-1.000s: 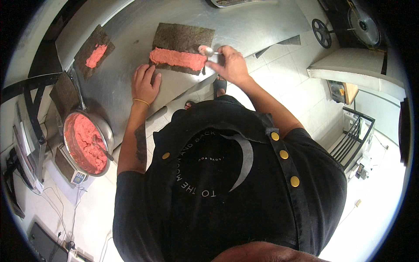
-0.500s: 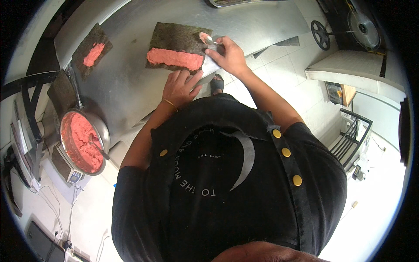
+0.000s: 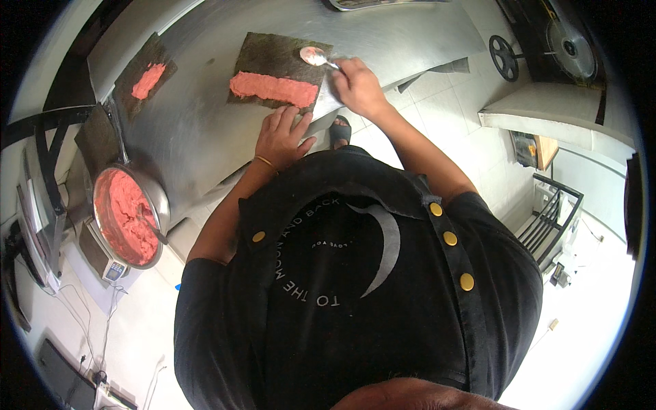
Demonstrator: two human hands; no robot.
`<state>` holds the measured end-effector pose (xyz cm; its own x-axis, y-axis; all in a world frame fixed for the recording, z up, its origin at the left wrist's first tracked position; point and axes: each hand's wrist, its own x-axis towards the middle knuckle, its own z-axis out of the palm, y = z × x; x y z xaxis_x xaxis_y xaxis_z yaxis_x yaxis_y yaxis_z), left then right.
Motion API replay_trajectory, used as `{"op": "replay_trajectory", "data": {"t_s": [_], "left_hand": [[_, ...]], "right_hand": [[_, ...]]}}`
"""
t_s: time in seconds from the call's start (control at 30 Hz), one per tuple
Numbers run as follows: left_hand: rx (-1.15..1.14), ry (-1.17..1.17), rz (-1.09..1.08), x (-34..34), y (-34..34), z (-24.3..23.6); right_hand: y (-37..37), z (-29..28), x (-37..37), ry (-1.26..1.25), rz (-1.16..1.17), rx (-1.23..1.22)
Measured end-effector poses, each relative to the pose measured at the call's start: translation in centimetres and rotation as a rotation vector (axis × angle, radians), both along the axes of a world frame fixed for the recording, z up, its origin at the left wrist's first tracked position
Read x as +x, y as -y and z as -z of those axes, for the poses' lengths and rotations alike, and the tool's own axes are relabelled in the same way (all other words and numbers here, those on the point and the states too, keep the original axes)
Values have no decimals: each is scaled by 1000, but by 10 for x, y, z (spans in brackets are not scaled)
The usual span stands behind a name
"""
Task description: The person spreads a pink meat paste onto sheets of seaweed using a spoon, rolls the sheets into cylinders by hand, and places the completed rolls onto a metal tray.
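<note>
A dark green sheet of nori [image 3: 270, 53] lies on the steel table, with a thick strip of pink paste [image 3: 273, 89] running across its near half. My right hand [image 3: 359, 87] is closed on the handle of a metal spoon [image 3: 316, 57]. The spoon's bowl, smeared with pink, is over the sheet's far right corner, beyond the strip. My left hand [image 3: 281, 137] has its fingers stretched out, their tips at the sheet's near edge just below the paste.
To the left, a smaller nori piece [image 3: 164, 66] carries a pink dab. A metal pan [image 3: 163, 198] of pink paste with a utensil in it sits by a scale [image 3: 115, 270]. The steel table [image 3: 198, 51] ends at my front; a tray [image 3: 383, 5] is at its far edge.
The spoon's bowl has shifted slightly left and turned, and my right hand has drawn a little to the right. My left fingertips have moved slightly along the sheet's near edge.
</note>
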<state>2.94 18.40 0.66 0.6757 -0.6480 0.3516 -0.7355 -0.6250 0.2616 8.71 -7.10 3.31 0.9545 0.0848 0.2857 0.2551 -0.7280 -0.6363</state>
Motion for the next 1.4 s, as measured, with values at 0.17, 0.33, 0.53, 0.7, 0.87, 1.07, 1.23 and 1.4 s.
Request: {"op": "replay_trajectory", "data": {"t_s": [0.17, 0.33, 0.53, 0.7, 0.87, 1.07, 1.23, 1.4], "left_hand": [[48, 7, -20, -10, -7, 20], [78, 113, -23, -9, -7, 20], [101, -70, -43, -12, -4, 9], [49, -25, -10, -10, -7, 12], [-4, 5, -1, -9, -7, 10], [-18, -9, 1, -9, -9, 9], [-12, -16, -2, -10, -8, 10], [-22, 3, 0, -9, -9, 11]], "right_hand": [[16, -28, -69, -66, -141, -207], [2, -33, -99, -167, -154, -366], [-13, -33, -94, -231, -188, -483], [-35, -24, -88, -228, -183, -469], [-55, -20, -83, -180, -146, -430], [-51, -30, -92, -252, -105, -457], [-61, -25, -86, -214, -114, -478], [-51, -31, -89, -271, -88, -478]]}}
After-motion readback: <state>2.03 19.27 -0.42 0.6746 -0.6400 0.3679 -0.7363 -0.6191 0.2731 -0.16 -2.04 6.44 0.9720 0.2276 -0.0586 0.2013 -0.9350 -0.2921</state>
